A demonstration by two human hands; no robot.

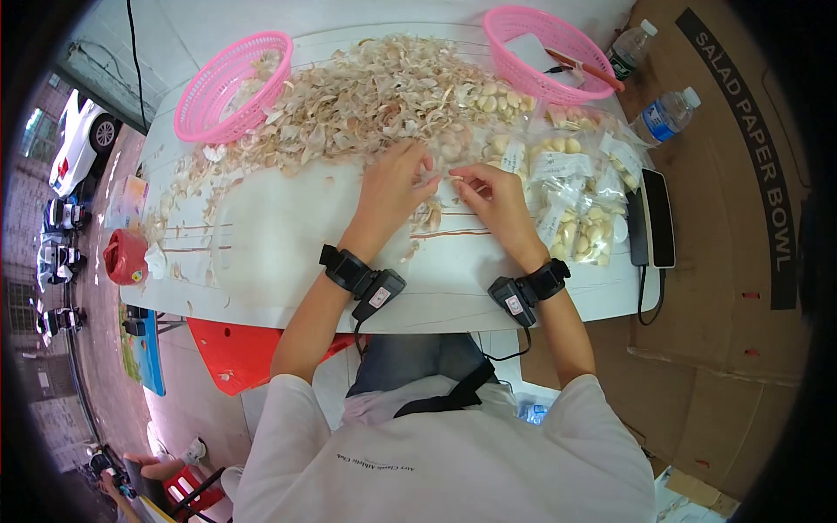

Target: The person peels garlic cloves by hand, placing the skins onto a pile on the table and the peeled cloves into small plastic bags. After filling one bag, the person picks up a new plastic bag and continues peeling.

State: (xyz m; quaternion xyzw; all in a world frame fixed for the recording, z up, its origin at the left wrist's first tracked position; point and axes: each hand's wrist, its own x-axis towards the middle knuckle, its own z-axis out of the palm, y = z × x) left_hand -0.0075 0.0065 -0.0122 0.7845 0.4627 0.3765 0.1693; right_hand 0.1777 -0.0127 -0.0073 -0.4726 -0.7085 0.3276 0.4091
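Both hands meet over the middle of the white table (288, 292), near the front of a wide heap of dry, papery peels (366, 96). My left hand (399, 181) has its fingers curled, thumb and fingertips close together; what they hold, if anything, is too small to name. Just to the right, my right hand (490, 193) pinches at something small that I cannot make out. Beside it on the right lie clear bags of pale peeled cloves (593, 234) with white labels. A thin translucent sheet (288, 227) lies left of my left hand.
Pink baskets stand at the back left (187, 109) and back right (495, 35). Two bottles (667, 118) and a phone (658, 218) are at the right by a large cardboard box (724, 200). A red container (126, 259) sits at the left edge.
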